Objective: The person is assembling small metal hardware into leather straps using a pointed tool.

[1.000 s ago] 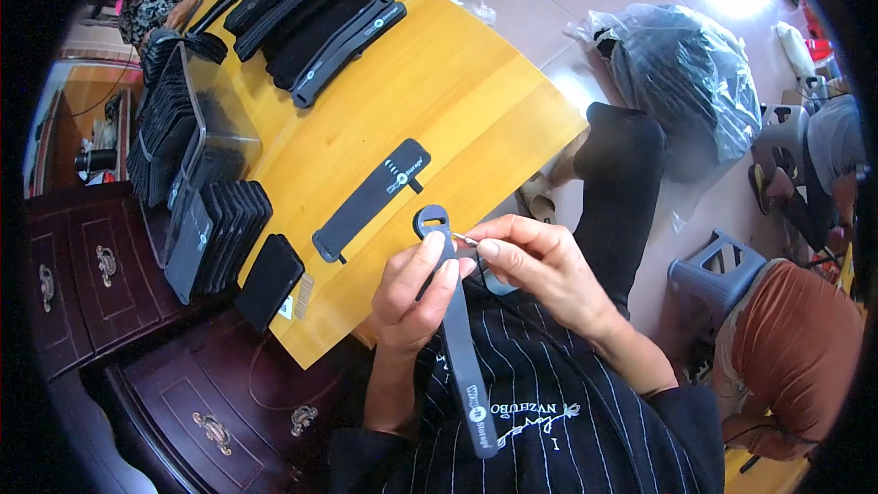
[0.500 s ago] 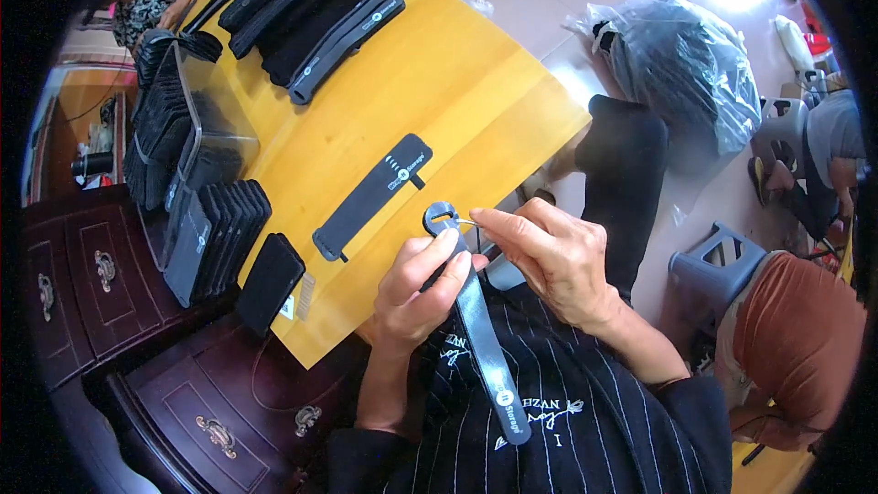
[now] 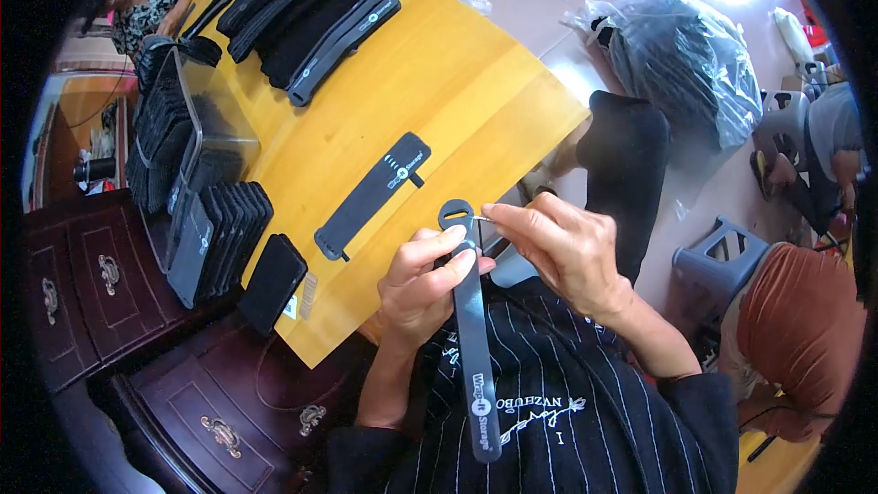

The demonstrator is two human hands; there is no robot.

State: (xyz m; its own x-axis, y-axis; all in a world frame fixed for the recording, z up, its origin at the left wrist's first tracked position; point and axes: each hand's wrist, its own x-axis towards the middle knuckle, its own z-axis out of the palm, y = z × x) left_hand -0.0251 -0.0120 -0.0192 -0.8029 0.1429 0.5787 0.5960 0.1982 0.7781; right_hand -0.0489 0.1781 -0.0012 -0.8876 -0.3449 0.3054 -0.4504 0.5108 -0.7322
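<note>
My left hand [image 3: 413,282] is closed on a long black strap [image 3: 470,334], pinched near its round, slotted end. The strap's length hangs down in front of my shirt. At the right edge of that slotted end, my right hand [image 3: 565,242] is closed in a pinch on a thin, shiny metal piece [image 3: 480,218], mostly hidden by the fingers; its exact kind cannot be made out. On the yellow table beyond my hands lies a wider flat black strap [image 3: 370,201] with small tabs sticking out at its edge.
Stacked black straps [image 3: 306,27] lie at the table's far end. On the left, more fill a clear plastic bin [image 3: 229,139], beside a dark wooden drawer cabinet [image 3: 119,265]. Rightward are a bagged bundle [image 3: 681,64], a grey stool [image 3: 718,261] and other people.
The slotted end has moved slightly right, and the strap's lower end has swung left, so it hangs straighter. My right hand has shifted a little right, still pinching.
</note>
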